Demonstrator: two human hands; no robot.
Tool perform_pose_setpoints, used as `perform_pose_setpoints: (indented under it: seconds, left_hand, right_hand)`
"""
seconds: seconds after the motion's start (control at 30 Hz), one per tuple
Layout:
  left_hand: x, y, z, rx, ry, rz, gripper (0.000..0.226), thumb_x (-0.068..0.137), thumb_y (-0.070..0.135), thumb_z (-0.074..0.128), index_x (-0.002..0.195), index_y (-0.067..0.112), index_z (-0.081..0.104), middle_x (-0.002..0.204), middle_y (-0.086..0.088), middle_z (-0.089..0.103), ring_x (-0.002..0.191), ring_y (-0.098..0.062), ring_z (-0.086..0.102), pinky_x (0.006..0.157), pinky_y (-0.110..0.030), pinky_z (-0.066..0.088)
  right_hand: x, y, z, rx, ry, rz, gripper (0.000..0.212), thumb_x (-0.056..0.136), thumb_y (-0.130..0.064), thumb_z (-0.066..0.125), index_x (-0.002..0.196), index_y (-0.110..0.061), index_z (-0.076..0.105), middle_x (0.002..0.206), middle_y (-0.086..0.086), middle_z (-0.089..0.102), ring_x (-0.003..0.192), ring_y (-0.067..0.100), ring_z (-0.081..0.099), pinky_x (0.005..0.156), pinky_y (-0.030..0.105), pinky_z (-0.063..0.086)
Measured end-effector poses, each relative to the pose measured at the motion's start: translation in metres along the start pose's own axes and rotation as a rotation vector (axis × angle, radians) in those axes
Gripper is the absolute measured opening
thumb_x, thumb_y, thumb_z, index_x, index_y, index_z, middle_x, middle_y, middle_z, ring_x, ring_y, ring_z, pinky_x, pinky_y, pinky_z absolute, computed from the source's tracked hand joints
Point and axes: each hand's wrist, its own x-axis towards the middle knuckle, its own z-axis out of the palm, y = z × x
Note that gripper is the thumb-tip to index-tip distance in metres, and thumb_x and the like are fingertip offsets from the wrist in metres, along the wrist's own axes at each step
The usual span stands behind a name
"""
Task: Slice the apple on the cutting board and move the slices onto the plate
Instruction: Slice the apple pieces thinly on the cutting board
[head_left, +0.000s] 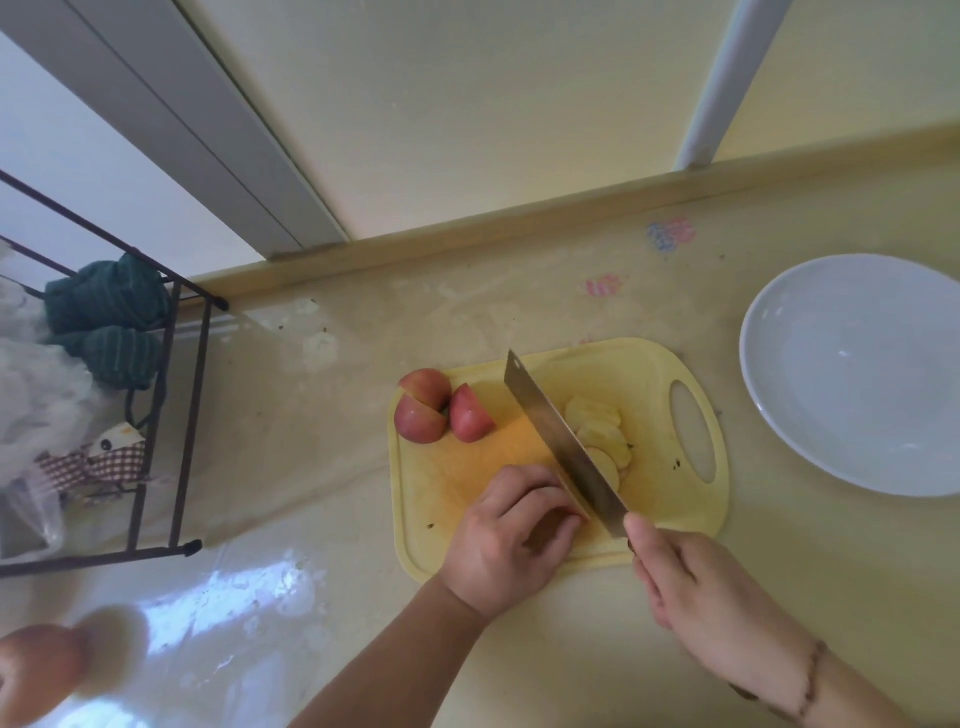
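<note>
Yellow cutting board (519, 467): pale apple slices (602, 436), red wedges (441, 410); right hand (696, 587) grips knife (561, 441), left hand (514, 535) curled on apple

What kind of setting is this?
Most likely a home kitchen counter. A yellow cutting board with apple pieces and a cleaver sits beside a white plate, with a wire rack holding cloths at the left.

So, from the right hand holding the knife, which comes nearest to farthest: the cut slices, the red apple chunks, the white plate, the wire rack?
From the right hand:
1. Cut slices, just beyond the knife.
2. Red apple chunks, board's far left.
3. White plate, far right; close to the chunks' range.
4. Wire rack, far left.
</note>
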Motion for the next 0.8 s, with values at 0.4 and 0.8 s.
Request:
perform_pose_setpoints:
  seconds: [0.4, 0.8]
  left_hand:
    - [-0.002, -0.002, 0.003, 0.025, 0.037, 0.024, 0.018, 0.081, 0.001, 0.082, 0.096, -0.002, 0.073, 0.103, -0.01, 0.067, 0.095, -0.023, 0.066, 0.083, -0.034, 0.057]
    - [-0.001, -0.003, 0.002, 0.019, 0.023, 0.028, 0.015, 0.084, 0.003, 0.079, 0.098, -0.001, 0.074, 0.106, -0.006, 0.066, 0.098, -0.02, 0.064, 0.085, -0.032, 0.057]
  right_hand:
    - [-0.038, -0.008, 0.005, -0.081, 0.014, 0.002, 0.101, 0.048, -0.099, -0.001, 0.062, -0.011, 0.046, 0.056, 0.002, 0.053, 0.051, 0.009, 0.047, 0.052, 0.021, 0.035]
    - [-0.034, -0.011, 0.013, -0.098, 0.04, -0.05, 0.062, 0.078, -0.071, 0.008, 0.056, -0.021, 0.039, 0.056, -0.028, 0.056, 0.061, -0.002, 0.054, 0.059, 0.02, 0.039]
